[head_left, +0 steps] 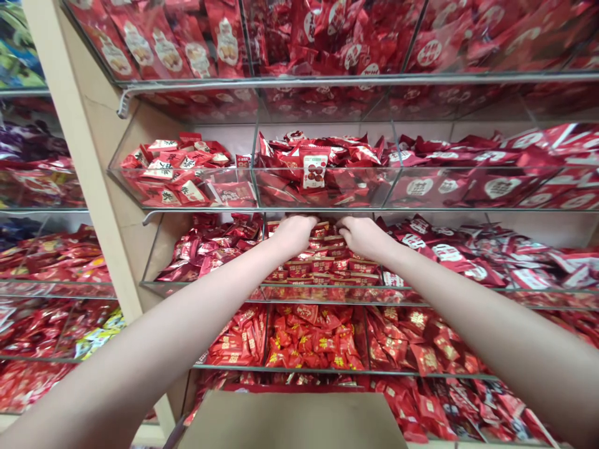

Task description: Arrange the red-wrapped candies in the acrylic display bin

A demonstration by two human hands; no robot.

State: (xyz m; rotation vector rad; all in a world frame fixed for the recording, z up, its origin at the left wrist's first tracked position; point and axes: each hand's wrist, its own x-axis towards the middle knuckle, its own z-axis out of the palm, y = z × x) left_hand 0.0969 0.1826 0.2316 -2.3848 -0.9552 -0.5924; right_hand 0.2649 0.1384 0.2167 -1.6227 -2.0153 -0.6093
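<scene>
Stocking step in hand: left hand (294, 234) and right hand (362, 236) are curled onto red packets (327, 265) in the middle bin (322, 292); grip cannot be told; evening out judged next.

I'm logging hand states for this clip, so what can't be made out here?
Head view:
- Fingertips of left hand and right hand: curled into the small red packets, so any grip is hidden.
- Packet print: too small to read.
- Cardboard box: cut off by the bottom edge.
</scene>
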